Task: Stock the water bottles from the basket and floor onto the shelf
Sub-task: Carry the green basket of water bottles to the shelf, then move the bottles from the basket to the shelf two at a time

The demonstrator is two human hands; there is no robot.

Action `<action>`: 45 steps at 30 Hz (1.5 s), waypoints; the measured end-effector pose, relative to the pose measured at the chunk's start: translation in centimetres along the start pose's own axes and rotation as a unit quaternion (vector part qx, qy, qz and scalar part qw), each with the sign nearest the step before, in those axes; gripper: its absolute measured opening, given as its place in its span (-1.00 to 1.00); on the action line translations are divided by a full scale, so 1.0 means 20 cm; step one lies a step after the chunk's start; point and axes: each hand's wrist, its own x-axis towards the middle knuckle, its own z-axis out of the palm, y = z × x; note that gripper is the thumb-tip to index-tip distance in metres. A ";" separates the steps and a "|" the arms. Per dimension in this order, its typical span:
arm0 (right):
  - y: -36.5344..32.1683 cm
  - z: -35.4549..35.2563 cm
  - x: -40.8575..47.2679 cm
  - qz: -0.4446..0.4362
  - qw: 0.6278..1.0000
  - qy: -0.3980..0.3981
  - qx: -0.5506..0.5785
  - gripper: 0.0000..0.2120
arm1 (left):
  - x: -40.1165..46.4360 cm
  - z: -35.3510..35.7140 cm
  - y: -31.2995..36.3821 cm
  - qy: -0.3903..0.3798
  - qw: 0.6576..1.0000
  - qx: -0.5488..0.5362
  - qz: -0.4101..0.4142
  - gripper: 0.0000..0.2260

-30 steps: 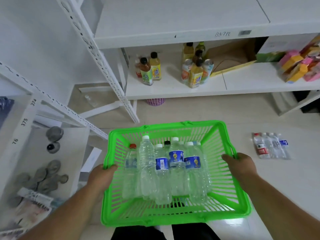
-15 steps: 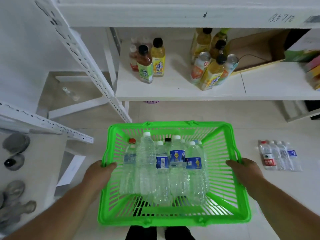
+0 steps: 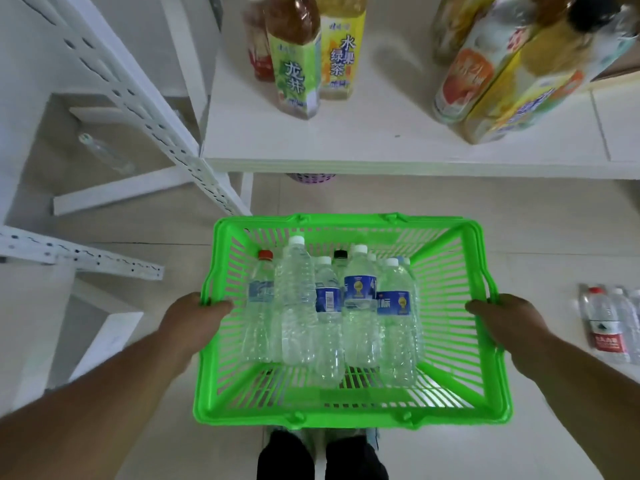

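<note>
Your left hand (image 3: 199, 315) and right hand (image 3: 498, 317) grip the side rims of the green basket (image 3: 446, 362) of water bottles (image 3: 360, 306), just before the shelf (image 3: 381, 140). Next, likely set it down; more bottles (image 3: 606, 323) lie on the floor.

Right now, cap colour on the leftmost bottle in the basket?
Red cap, head view.
</note>
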 end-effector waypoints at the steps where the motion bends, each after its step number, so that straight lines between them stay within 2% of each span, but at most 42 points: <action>1: 0.00 0.04 0.07 -0.002 1.000 -0.002 0.003 -0.82 | 0.06 0.05 0.00 0.001 1.000 -0.008 -0.002 -0.79; 6: 0.02 0.23 0.37 -0.007 1.000 -0.007 -0.006 -0.84 | 0.34 0.25 -0.03 -0.003 1.000 -0.007 0.003 -0.85; 17: 0.06 0.58 0.77 0.007 1.000 -0.003 -0.028 -0.83 | 0.86 0.53 -0.11 0.007 1.000 -0.011 -0.009 -0.75; 23: 0.06 0.68 0.84 0.012 1.000 0.004 -0.017 -0.86 | 0.97 0.61 -0.15 0.014 0.999 -0.033 -0.010 -0.80; 26: 0.05 0.68 0.81 0.008 1.000 -0.004 -0.026 -0.88 | 0.97 0.62 -0.14 0.020 1.000 -0.016 -0.012 -0.76; 29: 0.00 0.67 0.74 0.019 0.998 -0.010 -0.052 -0.75 | 0.93 0.60 -0.10 0.004 1.000 -0.005 -0.031 -0.70; 31: -0.05 0.68 0.66 -0.035 0.988 0.077 -0.127 -0.54 | 0.88 0.58 -0.06 0.060 0.997 0.036 -0.026 -0.60; 33: -0.12 0.73 0.51 -0.150 0.970 0.158 -0.111 -0.51 | 0.80 0.59 0.00 0.175 0.978 0.090 0.065 -0.52; 34: -0.17 0.76 0.44 -0.177 0.971 0.145 -0.075 -0.54 | 0.75 0.62 0.04 0.199 0.969 0.089 0.119 -0.53; 36: -0.26 0.88 0.33 -0.151 0.988 0.030 -0.014 -0.66 | 0.70 0.69 0.11 0.142 0.976 0.059 0.154 -0.54; 38: -0.34 1.02 0.29 -0.099 0.989 -0.101 -0.039 -0.85 | 0.71 0.79 0.18 0.045 0.991 0.036 0.119 -0.48; 40: -0.38 1.15 0.29 -0.039 0.980 -0.195 -0.019 -0.82 | 0.74 0.87 0.23 -0.016 0.996 0.019 0.080 -0.38; 41: -0.40 1.20 0.31 -0.010 0.974 -0.226 0.010 -0.77 | 0.77 0.90 0.25 -0.033 0.997 0.011 0.066 -0.32; 43: -0.44 1.26 0.36 0.001 0.970 -0.243 0.015 -0.90 | 0.83 0.95 0.26 -0.057 0.997 0.025 0.043 -0.22; 45: -0.46 1.31 0.42 -0.002 0.972 -0.234 0.008 -0.80 | 0.88 0.99 0.25 -0.073 0.995 0.068 0.027 -0.13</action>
